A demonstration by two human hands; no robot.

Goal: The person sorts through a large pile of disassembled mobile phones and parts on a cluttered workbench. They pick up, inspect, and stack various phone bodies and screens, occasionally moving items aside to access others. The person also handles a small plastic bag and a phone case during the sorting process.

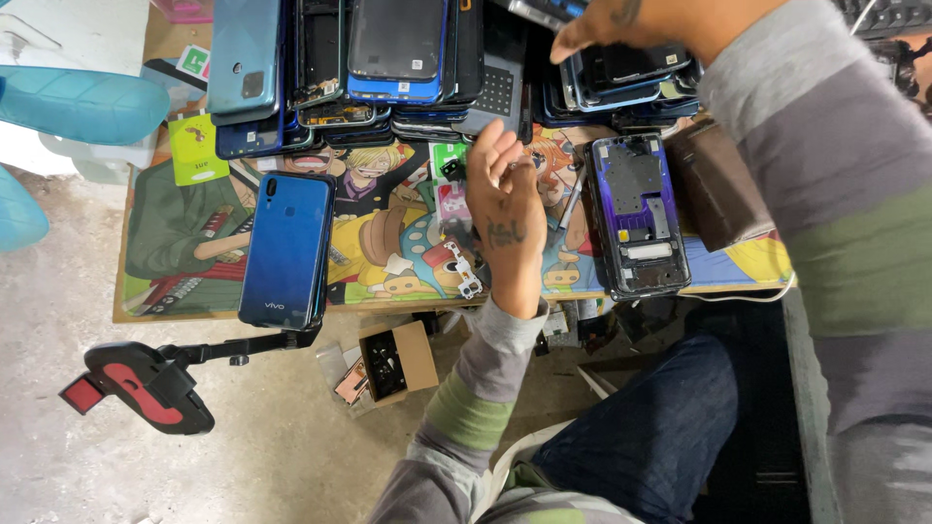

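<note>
Your left hand (506, 209) hovers over the cartoon-printed mat (388, 243), fingers loosely spread and slightly curled, holding nothing as far as the view shows. Just right of it lies the opened phone frame (639, 215), purple-edged with its inner plates bare, flat on the mat and close beside your knuckles but not touching them. Your right hand (621, 24) is up at the far edge, resting on a stack of phone bodies (621, 82); whether those fingers grip anything, you cannot tell, since most of the hand runs out of view. A brown wallet-like case (720, 184) sits just right of the open frame, partly under your right sleeve. Well to the left of your left hand, a blue phone back (287, 249) lies face down on the mat. Beyond it, more phone shells (340, 68) are piled along the back. Below the table edge, a small cardboard box (396, 361) and a black-and-red phone holder (146, 385) rest on the concrete floor.
</note>
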